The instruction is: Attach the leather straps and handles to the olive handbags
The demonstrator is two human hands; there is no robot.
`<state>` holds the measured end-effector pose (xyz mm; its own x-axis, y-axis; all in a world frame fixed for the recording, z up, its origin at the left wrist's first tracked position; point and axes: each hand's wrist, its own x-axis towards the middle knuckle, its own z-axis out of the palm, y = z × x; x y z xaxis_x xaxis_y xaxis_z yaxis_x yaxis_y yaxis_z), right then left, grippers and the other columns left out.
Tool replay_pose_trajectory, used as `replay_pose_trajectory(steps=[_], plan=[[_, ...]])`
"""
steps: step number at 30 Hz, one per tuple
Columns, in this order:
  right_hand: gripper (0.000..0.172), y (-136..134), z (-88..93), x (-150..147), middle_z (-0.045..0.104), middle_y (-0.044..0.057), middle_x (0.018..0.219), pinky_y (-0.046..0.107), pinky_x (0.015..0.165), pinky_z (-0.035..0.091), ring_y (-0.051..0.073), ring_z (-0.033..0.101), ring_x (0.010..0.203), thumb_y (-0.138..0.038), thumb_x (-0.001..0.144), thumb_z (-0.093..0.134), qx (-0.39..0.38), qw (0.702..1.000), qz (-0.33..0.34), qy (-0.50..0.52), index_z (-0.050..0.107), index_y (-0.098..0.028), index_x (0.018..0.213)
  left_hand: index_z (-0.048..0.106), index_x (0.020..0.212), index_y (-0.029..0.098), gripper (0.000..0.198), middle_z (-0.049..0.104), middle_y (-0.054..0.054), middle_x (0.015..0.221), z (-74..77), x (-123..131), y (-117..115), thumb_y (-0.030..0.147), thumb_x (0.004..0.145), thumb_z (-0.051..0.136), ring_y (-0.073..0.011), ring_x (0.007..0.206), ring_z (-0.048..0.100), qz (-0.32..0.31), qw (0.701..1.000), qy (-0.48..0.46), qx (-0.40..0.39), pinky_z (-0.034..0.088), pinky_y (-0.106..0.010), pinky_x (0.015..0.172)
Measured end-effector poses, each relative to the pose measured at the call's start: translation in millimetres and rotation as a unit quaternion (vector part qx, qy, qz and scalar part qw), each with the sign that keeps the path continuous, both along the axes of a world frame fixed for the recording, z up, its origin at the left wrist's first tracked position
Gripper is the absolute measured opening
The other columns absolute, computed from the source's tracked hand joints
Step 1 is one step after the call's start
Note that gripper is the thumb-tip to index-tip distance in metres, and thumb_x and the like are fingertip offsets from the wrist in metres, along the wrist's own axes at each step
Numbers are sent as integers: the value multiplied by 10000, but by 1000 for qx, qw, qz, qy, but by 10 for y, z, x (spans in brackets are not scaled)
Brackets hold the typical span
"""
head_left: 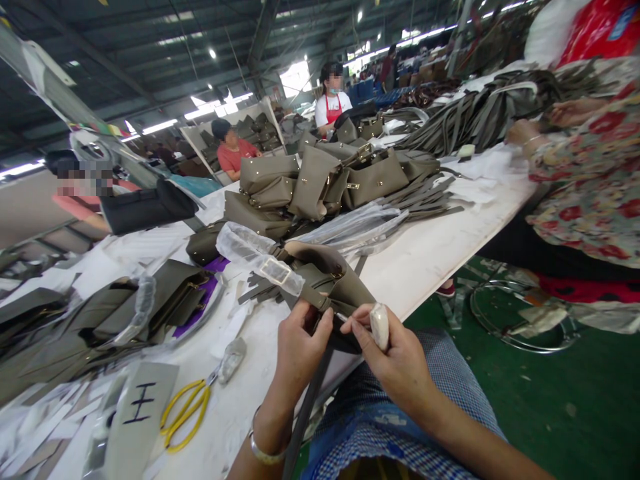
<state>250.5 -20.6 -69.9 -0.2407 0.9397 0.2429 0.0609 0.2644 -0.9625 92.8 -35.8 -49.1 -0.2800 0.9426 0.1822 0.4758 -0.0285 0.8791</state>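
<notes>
An olive-grey handbag lies at the table edge in front of me, its flap side toward my hands. My left hand pinches a strap end at the bag's side between thumb and fingers. In my right hand is a small tool with a whitish wrapped handle; a thin pale shaft points toward the left thumb. Exactly what tip it has is too small to tell. Clear plastic wraps the strap with a gold buckle above the left hand. A dark strap hangs down beside the left wrist.
Yellow-handled scissors and a grey block marked H lie at left. More bags cover the left side; a pile of bags and loose straps stand behind. A co-worker's flowered sleeve is at right, other people beyond.
</notes>
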Motion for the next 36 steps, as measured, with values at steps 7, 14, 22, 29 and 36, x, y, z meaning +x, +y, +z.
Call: replay_pose_trajectory(steps=[7,14,22,29,36], plan=[[68,-44,38,7,706,-12,883,235,725,482,146,653,777,-317,951,569,17,1000,-2,-6,610,-263,960,679,1045,186,209,750,-32,929,34,64,-21,272,868,609,-193,863,699,18,999,51,4,518,-252,749],[62,-42,32,11,700,16,936,274,769,504,186,668,852,-300,956,541,14,1000,11,-21,593,-267,961,685,1077,182,246,754,-34,924,-14,91,-69,241,851,609,-196,851,705,30,998,44,21,528,-254,751],[124,-121,-89,-49,683,47,1012,312,844,511,206,654,926,-192,926,506,53,998,-5,-15,587,-263,987,694,1120,206,298,760,-37,993,-53,142,-113,208,834,610,-207,898,710,33,998,48,35,538,-261,781],[109,-69,-28,-181,667,21,858,265,583,493,140,574,599,-303,957,494,-74,993,-4,90,519,-239,872,689,1100,201,296,762,-22,968,-58,81,-137,164,832,567,-205,883,709,21,998,47,38,534,-261,770],[119,-45,-3,-202,666,24,821,281,690,497,185,627,763,-290,941,515,-31,999,19,35,585,-236,860,729,918,186,208,772,-41,872,-95,33,-147,167,799,559,-218,756,714,37,995,83,34,547,-281,669]])
